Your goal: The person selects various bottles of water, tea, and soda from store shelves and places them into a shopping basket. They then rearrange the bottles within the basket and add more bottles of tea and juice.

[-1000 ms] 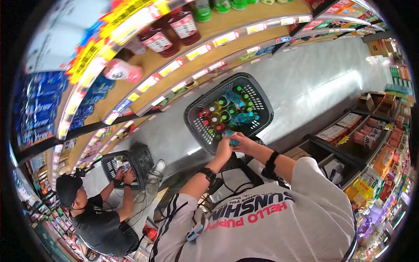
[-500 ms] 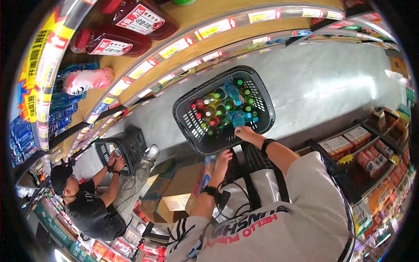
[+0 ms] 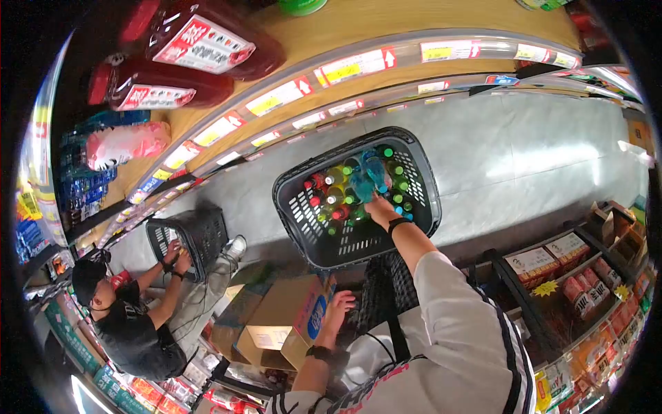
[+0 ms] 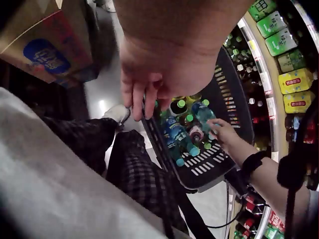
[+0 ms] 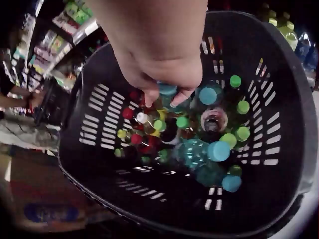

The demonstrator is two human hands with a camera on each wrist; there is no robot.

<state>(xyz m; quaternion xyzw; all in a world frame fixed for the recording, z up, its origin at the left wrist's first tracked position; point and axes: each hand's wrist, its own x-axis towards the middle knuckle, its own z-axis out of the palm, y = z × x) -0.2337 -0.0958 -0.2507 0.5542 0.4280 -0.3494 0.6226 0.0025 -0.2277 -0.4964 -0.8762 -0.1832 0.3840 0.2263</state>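
Observation:
A dark grey plastic shopping basket (image 3: 307, 234) stands on the floor, holding several drink bottles with green, red, white and blue caps. Inside it, my right hand (image 3: 379, 210) grips a blue-tinted bottle (image 3: 362, 186) near its top. In the right wrist view, thumb and fingers pinch around its blue cap (image 5: 167, 90). More blue-capped bottles (image 5: 194, 152) lie tilted beside it. My left hand (image 3: 336, 314) hangs outside the basket near my body, fingers loosely bent and holding nothing. From the left wrist view, this hand (image 4: 159, 74) overlaps the basket's near edge.
Shelves with large dark red bottles (image 3: 207, 45) and price tags run along the far side. Cardboard boxes (image 3: 279, 317) stand at the left, near another person (image 3: 131, 324) crouching by a second basket (image 3: 200, 238). Stacked boxes and packs (image 3: 531, 265) line the right side.
Both hands were together over the basket's near edge at first. They parted: the right reached farther into the basket with the blue-tinted bottle, the left drew back toward my body.

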